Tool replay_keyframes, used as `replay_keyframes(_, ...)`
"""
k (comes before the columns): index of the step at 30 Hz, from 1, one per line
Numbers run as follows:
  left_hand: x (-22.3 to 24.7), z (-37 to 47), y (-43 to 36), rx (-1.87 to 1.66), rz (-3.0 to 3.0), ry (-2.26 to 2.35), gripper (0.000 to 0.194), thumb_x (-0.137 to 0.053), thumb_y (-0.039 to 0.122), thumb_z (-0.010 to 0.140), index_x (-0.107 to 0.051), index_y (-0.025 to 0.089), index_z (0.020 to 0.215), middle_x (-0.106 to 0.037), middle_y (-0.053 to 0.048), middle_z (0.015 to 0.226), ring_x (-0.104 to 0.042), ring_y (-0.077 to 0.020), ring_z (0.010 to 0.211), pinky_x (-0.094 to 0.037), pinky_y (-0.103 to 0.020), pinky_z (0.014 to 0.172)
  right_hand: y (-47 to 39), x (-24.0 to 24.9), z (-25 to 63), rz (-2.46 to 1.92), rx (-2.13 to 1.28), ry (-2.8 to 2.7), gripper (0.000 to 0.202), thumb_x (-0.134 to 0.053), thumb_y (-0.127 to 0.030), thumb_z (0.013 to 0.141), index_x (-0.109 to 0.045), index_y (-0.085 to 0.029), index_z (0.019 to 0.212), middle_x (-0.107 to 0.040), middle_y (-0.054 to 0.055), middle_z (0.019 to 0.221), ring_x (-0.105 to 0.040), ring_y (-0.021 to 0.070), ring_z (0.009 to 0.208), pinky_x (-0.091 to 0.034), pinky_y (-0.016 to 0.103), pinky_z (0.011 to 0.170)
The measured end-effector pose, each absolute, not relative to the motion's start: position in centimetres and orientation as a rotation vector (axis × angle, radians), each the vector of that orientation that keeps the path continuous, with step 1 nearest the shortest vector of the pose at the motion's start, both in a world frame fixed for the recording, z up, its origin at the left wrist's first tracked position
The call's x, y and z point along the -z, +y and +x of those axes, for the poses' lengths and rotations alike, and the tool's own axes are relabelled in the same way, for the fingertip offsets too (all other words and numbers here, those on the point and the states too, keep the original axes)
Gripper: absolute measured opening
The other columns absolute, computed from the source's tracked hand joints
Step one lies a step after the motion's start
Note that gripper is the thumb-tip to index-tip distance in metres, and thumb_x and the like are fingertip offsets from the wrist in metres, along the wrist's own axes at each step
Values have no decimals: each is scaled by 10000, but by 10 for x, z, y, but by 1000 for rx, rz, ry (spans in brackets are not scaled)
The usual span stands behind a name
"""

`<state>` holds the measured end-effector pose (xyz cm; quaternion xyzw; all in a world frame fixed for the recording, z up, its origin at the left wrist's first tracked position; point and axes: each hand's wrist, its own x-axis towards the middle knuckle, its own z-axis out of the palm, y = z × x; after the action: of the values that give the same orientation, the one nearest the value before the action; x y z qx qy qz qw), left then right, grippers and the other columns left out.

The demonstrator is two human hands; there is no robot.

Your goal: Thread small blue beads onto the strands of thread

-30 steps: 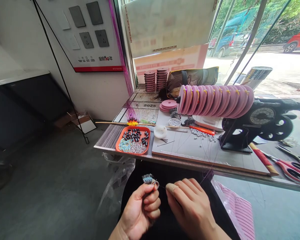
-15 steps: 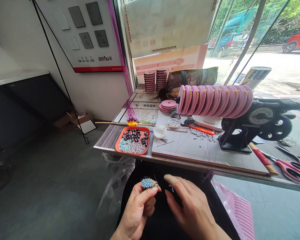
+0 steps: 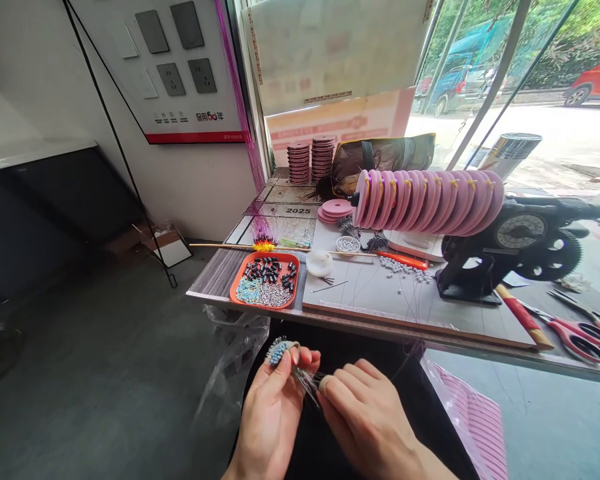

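Observation:
My left hand [image 3: 276, 407] pinches a small beaded piece [image 3: 279, 351], its rounded end packed with light blue beads and thin pins, over my lap. A bundle of fine wires [image 3: 306, 383] trails from that piece toward the right. At the wires' far end, my right hand [image 3: 360, 403] is closed with thumb and forefinger pressed together around them. Ahead on the table, an orange tray [image 3: 234, 291] holds black, light blue and silvery beads. Beside it are a round white container [image 3: 319, 263] and a thin metal needle [image 3: 330, 287].
A black geared machine [image 3: 523, 233] carries a row of pink discs [image 3: 430, 202] at the right. Red-handled scissors [image 3: 580, 337] lie near the table's right edge. A wooden rod [image 3: 220, 246] sticks out past the left edge.
The beaded piece has tilted and moved slightly up and left, showing its wires. My right hand has come in from being apart and closed on the wires.

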<state>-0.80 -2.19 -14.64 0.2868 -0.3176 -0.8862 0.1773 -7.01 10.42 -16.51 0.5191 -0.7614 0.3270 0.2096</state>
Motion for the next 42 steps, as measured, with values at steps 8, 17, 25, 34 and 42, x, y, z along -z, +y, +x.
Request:
replay_keyframes(8,144,-9,-43,2568,794,-1032,244,-733,271,676,-548,138,764,-332,98,486,-253,-19,403,-234,-123,364,116,160,-75,1363,-1193,-2192,166,-399,-103,893,-489,-173,773,-484,-3,610,-419,120,537,-309,242,524)
replay_keyframes(17,165,-10,-13,2614,858,-1299,385,-706,378,670,-377,179,630,-285,112,474,-177,-19,418,-134,-167,408,112,164,-72,1411,-1158,-2312,200,-373,-124,887,-473,-191,728,-513,-10,633,-441,135,573,-306,269,568)
replay_keyframes(25,168,-10,-11,2443,847,-1461,327,-635,383,741,-389,184,659,-270,104,504,-186,-43,456,-167,-188,434,109,164,-72,1420,-1191,-2344,207,-380,-140,887,-486,-194,717,-527,-9,632,-443,136,599,-325,269,577)
replay_keyframes(34,161,-8,-11,2490,866,-1481,297,-647,362,720,-419,178,672,-268,102,505,-186,-43,457,-150,-188,432,109,168,-75,1336,-1192,-2374,216,-366,-141,893,-481,-192,717,-541,-5,647,-447,143,597,-324,282,576)
replay_keyframes(42,157,-9,-10,2395,892,-1530,302,-731,369,641,-517,158,663,-276,104,487,-177,-35,433,-159,-182,403,110,162,-76,1222,-1125,-2341,234,-364,-150,898,-482,-199,702,-540,-2,621,-478,142,561,-350,277,542)
